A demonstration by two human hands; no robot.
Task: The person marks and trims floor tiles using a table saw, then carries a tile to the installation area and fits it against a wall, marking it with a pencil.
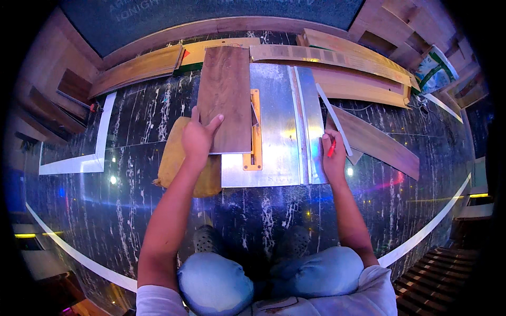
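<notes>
A brown wood-grain plank [226,95] lies lengthwise over the left part of a shiny metal saw table [279,158]. My left hand [197,137] grips its left edge near the close end, thumb on top and fingers at the side. Right of the plank, the table's orange insert [254,161] shows, with a dark slot along it. My right hand [333,160] is closed at the table's right edge, with a small red pen-like thing [331,148] in its fingers. Beside that hand leans a thin pale strip [334,118]; whether the fingers touch it, I cannot tell.
A yellow-brown bulky object [176,152] sits left of the saw. Long cartons and boards [363,84] lie behind it, with more planks [137,68] at the far left. A loose plank [377,139] lies on the black marbled floor at right. A white-green bag [437,68] stands far right.
</notes>
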